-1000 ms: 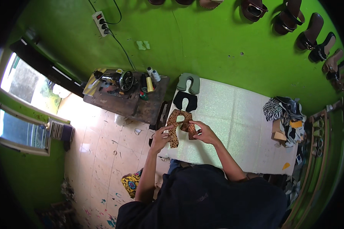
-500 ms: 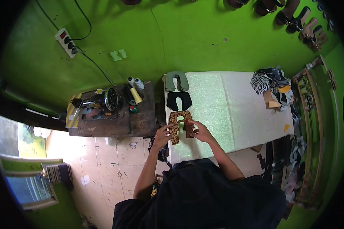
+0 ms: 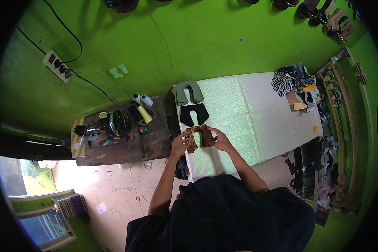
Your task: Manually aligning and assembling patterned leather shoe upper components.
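Observation:
Between my two hands is a U-shaped leopard-print fabric piece [image 3: 191, 141], its open end towards me. My left hand [image 3: 179, 145] pinches its left leg and my right hand [image 3: 221, 141] grips the right leg, where a plain dark brown surface shows. The piece looks tilted over the near left part of the white table; I cannot tell whether it touches it. Just beyond it lies a black U-shaped piece [image 3: 201, 113]. Farther back is a stack of grey-green U-shaped pieces [image 3: 182, 94].
The white-covered table [image 3: 235, 109] carries a heap of fabric scraps [image 3: 285, 82] at its far right. To the left, a dark worktable [image 3: 153, 145] bears a sewing machine [image 3: 103, 126] and thread cones [image 3: 145, 114]. Sandals [image 3: 334, 25] hang on the green wall; a rack [image 3: 342, 138] stands right.
Both hands have tilted the leopard-print piece, so its shape looks shorter and more brown shows. The whole view has shifted slightly.

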Tool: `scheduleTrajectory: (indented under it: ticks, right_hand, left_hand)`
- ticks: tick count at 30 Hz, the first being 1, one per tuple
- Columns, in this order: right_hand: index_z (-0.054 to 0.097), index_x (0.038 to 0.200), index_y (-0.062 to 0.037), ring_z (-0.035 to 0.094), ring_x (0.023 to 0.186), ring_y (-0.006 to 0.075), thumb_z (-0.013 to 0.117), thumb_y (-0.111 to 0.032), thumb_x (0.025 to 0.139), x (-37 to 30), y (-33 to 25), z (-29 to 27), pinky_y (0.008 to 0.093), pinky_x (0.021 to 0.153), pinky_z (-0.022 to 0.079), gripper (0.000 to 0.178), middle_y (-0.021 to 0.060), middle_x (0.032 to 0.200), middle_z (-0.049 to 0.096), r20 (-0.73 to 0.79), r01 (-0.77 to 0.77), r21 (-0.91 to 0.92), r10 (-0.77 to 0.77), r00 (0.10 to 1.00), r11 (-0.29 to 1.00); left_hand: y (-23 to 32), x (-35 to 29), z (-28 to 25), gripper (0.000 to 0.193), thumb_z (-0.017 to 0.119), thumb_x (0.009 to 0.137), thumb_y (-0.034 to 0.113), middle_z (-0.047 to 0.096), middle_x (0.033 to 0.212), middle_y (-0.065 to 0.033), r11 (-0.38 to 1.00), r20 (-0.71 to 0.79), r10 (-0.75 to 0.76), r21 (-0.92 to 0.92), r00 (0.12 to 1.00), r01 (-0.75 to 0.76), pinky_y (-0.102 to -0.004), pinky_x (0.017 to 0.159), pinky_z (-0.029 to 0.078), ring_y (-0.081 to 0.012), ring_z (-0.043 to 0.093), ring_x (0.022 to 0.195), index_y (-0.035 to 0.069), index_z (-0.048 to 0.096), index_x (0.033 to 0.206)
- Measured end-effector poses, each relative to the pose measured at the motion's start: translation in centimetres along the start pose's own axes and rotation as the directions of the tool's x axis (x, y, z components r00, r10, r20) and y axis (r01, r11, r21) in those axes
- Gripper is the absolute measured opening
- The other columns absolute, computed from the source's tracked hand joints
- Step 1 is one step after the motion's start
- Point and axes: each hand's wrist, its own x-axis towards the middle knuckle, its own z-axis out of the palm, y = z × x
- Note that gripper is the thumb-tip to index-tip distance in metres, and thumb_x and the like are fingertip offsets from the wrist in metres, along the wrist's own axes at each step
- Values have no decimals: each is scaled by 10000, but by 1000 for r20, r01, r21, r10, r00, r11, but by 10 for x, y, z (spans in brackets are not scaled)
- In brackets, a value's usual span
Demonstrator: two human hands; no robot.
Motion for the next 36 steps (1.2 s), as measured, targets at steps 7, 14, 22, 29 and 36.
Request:
scheduleTrajectory:
  ticks: [7,14,22,29,36]
  right_hand:
    - [471,1422,-99,613,1133,229,745,37,732,24,20,8,307,836,560,754,123,1387,528,58,-21,0,21,998,1000]
    - [457,1420,-68,586,1169,282,754,12,718,29,37,10,358,958,508,767,161,1356,531,90,-9,-96,18,996,995]
    - [472,1380,-40,575,1156,353,793,-44,682,32,29,9,387,990,476,767,202,1245,556,113,-12,-171,31,993,985]
    - [433,1407,-87,572,1130,369,762,-67,732,26,-15,3,432,968,502,752,167,1296,512,132,-146,-471,233,963,870]
    - [488,1363,-78,556,1074,375,717,-22,739,24,3,11,428,937,517,667,129,1327,522,93,97,-560,-54,994,823]
  left_hand:
    - [-33,20,6,590,699,761,-91,652,1109,-94,997,-39,-68,-50,997,66,-271,702,575,-128,658,866,62,572,1316]
    - [-24,22,10,624,745,708,-39,616,1191,-150,971,-74,-56,227,996,71,-310,778,580,-209,680,898,69,585,1302]
    - [-42,22,17,667,742,698,-37,547,1153,-160,943,-117,65,332,991,-22,-330,812,567,-244,638,925,89,574,1332]
    - [-26,13,18,685,758,696,-4,474,1170,-166,822,-84,80,569,993,-18,-403,1005,449,-326,502,1093,106,564,1344]
    - [-2,5,10,634,677,748,-10,442,1396,-74,784,13,129,611,992,-110,-476,1052,402,-325,418,1245,115,543,1355]
